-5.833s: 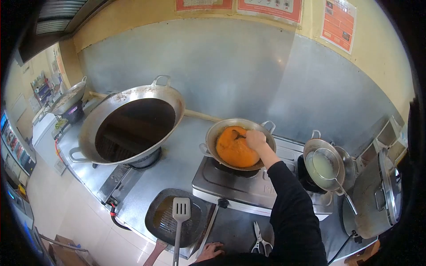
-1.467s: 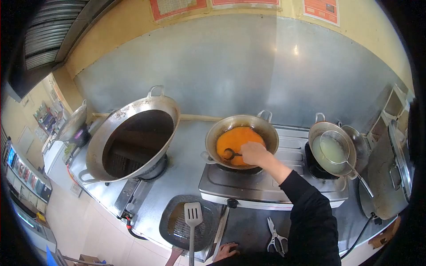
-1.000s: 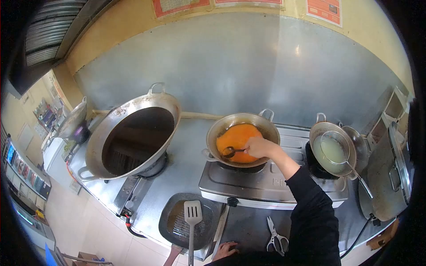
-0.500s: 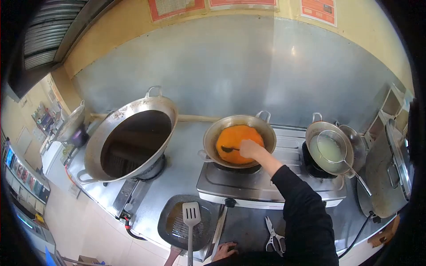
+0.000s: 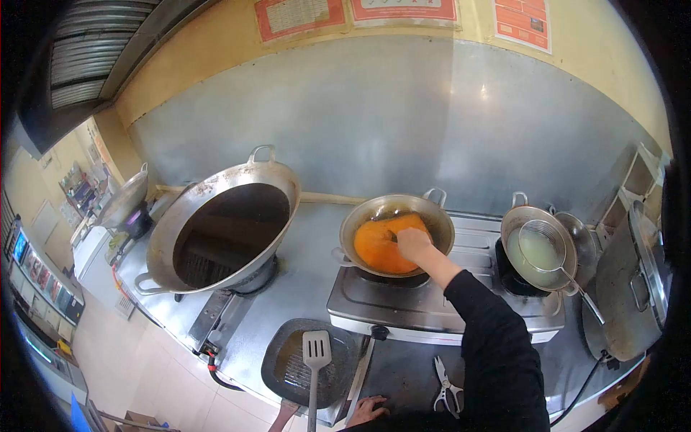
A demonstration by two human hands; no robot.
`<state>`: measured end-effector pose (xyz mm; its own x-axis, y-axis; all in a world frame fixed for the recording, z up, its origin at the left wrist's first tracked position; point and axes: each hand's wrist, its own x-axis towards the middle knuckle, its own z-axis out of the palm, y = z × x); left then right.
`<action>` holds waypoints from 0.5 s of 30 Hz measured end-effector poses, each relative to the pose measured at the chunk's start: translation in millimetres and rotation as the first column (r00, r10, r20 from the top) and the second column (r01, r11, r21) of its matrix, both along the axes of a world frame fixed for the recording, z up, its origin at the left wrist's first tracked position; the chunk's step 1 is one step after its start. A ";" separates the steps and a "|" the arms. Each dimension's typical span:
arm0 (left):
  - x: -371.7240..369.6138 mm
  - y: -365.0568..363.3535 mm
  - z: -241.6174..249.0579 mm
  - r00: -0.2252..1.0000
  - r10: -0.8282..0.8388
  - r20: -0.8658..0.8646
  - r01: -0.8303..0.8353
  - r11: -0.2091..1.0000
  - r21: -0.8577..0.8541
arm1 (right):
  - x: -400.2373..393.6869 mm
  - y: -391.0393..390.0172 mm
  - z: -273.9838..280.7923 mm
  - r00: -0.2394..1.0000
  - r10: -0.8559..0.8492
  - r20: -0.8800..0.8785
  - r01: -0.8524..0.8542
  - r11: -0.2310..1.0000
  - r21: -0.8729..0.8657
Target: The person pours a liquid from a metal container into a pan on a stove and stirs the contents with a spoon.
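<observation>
My right hand (image 5: pixel 413 244) reaches into a two-handled wok (image 5: pixel 346 234) on the gas stove and is closed on a utensil. Only a small dark part of this spoon-like utensil shows beside my fingers. Beneath it lies an orange, omelette-like layer of food (image 5: pixel 374 252), with a straight far edge and bare wok surface behind it. My left hand (image 5: pixel 368 410) rests at the front edge of the counter, fingers laid out flat, holding nothing. Near it are kitchen scissors (image 5: pixel 448 389) and a square grill pan (image 5: pixel 277 392) with a slotted turner (image 5: pixel 317 351) across it.
A large wok (image 5: pixel 162 245) of dark liquid stands left. On the stove's right burner, a smaller wok (image 5: pixel 510 216) holds pale liquid and a strainer (image 5: pixel 545 245). A big metal lid (image 5: pixel 633 302) leans at the far right. The stove (image 5: pixel 446 317) has a front knob.
My right hand has shifted within the wok, and the dark utensil end is now mostly hidden. The orange layer's far edge has drawn in, exposing wok surface. The view has shifted slightly.
</observation>
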<state>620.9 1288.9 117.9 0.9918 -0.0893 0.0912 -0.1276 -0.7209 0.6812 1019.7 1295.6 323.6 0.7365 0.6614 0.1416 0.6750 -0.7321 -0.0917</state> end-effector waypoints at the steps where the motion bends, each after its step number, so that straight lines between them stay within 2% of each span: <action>1: 0.1 -0.6 1.6 1.000 0.012 0.004 -0.012 1.000 0.004 | -10.8 -5.1 6.3 1.000 0.012 -0.028 -0.012 1.000 0.005; 5: -1.0 -1.1 5.4 1.000 0.006 0.019 -0.007 1.000 0.017 | -23.2 -13.2 6.5 0.986 0.069 -0.149 -0.072 0.997 -0.009; 8: 0.9 -2.2 6.4 0.999 0.025 -0.037 -0.024 0.999 0.046 | -17.8 -17.6 -2.9 0.972 0.138 -0.192 -0.131 0.990 0.050; 11: 3.0 -4.4 11.9 0.985 0.094 -0.144 -0.105 0.992 -0.076 | -14.7 -19.7 -4.1 0.955 0.156 -0.254 -0.144 0.987 0.065; 14: 0.0 -0.1 5.9 1.000 -0.001 0.002 0.001 1.000 0.016 | -19.0 -23.7 13.3 0.936 0.189 -0.296 -0.199 0.980 -0.005; 15: -0.4 0.1 2.8 1.000 -0.002 -0.028 0.003 0.999 0.034 | -19.3 -25.2 18.0 0.928 0.208 -0.310 -0.219 0.976 0.001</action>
<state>620.6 1289.0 120.7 0.9937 -0.0940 0.0602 -0.1103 -0.7436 0.6595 1000.4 1270.4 341.6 0.5815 0.8082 -0.0930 0.7585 -0.5800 -0.2971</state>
